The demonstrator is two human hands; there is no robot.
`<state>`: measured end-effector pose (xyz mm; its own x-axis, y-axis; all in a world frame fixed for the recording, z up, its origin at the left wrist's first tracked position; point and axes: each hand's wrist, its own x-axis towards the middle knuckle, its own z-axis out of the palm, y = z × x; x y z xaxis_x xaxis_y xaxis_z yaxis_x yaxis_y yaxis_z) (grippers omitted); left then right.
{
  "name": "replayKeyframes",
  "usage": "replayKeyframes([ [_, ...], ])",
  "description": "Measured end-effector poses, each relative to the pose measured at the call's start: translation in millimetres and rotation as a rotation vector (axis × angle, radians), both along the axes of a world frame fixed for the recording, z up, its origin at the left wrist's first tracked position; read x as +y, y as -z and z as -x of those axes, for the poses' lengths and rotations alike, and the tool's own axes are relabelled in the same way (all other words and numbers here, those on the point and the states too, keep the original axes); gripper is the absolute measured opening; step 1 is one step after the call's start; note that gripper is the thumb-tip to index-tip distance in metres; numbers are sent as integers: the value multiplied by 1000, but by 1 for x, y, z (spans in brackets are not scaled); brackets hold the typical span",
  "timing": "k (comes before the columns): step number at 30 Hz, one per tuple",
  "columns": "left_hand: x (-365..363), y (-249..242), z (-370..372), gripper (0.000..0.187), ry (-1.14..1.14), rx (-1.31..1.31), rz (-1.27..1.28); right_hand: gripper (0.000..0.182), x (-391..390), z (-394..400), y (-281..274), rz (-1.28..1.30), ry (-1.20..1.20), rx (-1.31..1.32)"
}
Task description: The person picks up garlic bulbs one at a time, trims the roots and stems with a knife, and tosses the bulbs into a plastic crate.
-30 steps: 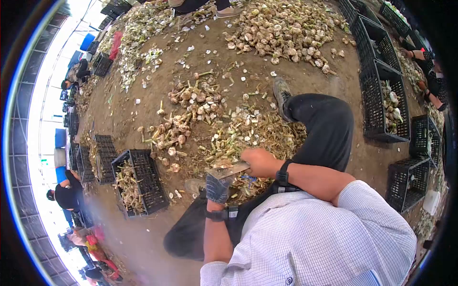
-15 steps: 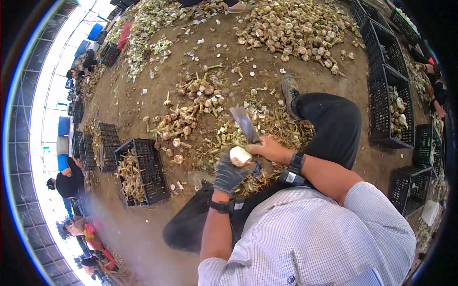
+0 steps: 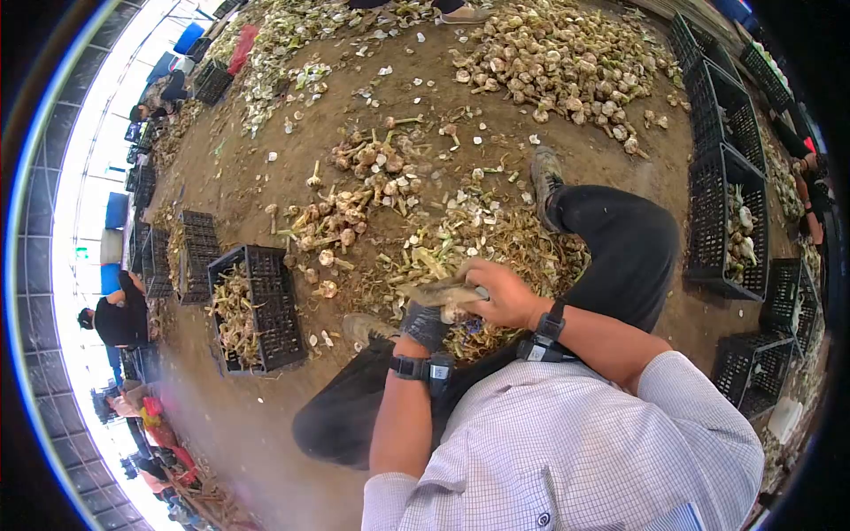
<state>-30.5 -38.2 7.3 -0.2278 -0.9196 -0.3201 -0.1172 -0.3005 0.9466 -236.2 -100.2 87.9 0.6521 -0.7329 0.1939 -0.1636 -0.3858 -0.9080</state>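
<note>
Hands together: gloved left hand (image 3: 425,325) clamped on a garlic bulb (image 3: 454,313), likely steadying it against the blurred knife (image 3: 436,295) gripped in the bare right hand (image 3: 506,296).

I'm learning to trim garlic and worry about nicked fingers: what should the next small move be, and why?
I'd probably ease the gloved left hand back from the knife blade before any cut. The blade, blurred in the right hand, lies right by the glove's fingers, and the garlic bulb sits partly hidden between the two hands.
</note>
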Motion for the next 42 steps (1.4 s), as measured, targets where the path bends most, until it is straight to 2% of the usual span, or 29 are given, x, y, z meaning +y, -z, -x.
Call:
replayKeyframes([
  [1, 3, -14, 3, 23, 68, -284, 145, 23, -3, 3, 2, -8, 32, 62],
  [2, 1, -51, 13, 24, 115, -580, 281, 23, -6, 7, 3, -17, 65, 125],
  [5, 1, -29, 1, 24, 302, -875, 523, 23, -12, 14, 7, -28, 106, 250],
  [6, 1, -20, 4, 26, 65, -453, 116, 24, -13, 15, 8, -26, 106, 281],
  [7, 3, -14, 3, 27, 131, -602, 123, 26, -14, 15, 9, -24, 106, 311],
  [9, -5, -51, 14, 29, 265, -901, 135, 25, -15, 9, 10, -9, 57, 402],
  [10, -15, -96, 27, 29, 82, -715, 44, 25, -16, 8, 12, -1, 34, 447],
  [13, -5, -89, 7, 28, -41, -676, 148, 27, -40, 26, 65, -205, -152, 963],
  [14, -2, -68, -7, 31, -115, -592, 125, 26, -39, 30, 86, -194, -89, 908],
  [17, -7, -36, -28, 31, -568, -174, -518, 39, -33, 28, 117, -158, 64, 736],
  [18, -15, -27, -31, 25, -639, -109, -505, 38, -34, 28, 114, -235, 89, 698],
  [19, -24, -17, -32, 31, -674, -46, -448, 38, -36, 28, 111, -310, 117, 659],
  [21, -70, -32, -16, 45, -668, 135, -264, 36, -38, 27, 91, -517, 159, 647],
  [23, -129, -62, 6, 60, -579, 275, -109, 36, -37, 23, 84, -482, 176, 742],
  [25, -174, -65, 15, 76, -557, 267, -41, 38, -52, 23, 85, -453, 199, 807],
  [26, -189, -46, 12, 78, -587, 138, -51, 39, -53, 27, 91, -464, 209, 823],
  [29, -161, -47, -19, 85, -654, -294, -121, 39, -53, 33, 110, -430, 236, 797],
  [31, -138, 42, -76, 84, -633, -742, -211, 39, -47, 26, 115, -396, 212, 813],
  [33, -108, 91, -143, 75, -520, -1045, -322, 39, -48, 20, 111, -353, 143, 896],
  [34, -92, 99, -173, 69, -457, -1167, -351, 38, -47, 19, 113, -281, 100, 889],
  [36, -79, 47, -194, 56, -313, -1553, -662, 39, -51, 8, 111, -432, 82, 903],
  [38, -33, 153, -286, 51, -291, -1612, -752, 40, -51, -3, 113, -491, 84, 870],
  [40, -27, 119, -307, 51, -373, -1518, -766, 38, -49, -15, 117, -465, 59, 859],
  [42, -20, 134, -340, 51, -183, -1467, -846, 36, -45, -14, 131, -414, 12, 908],
])
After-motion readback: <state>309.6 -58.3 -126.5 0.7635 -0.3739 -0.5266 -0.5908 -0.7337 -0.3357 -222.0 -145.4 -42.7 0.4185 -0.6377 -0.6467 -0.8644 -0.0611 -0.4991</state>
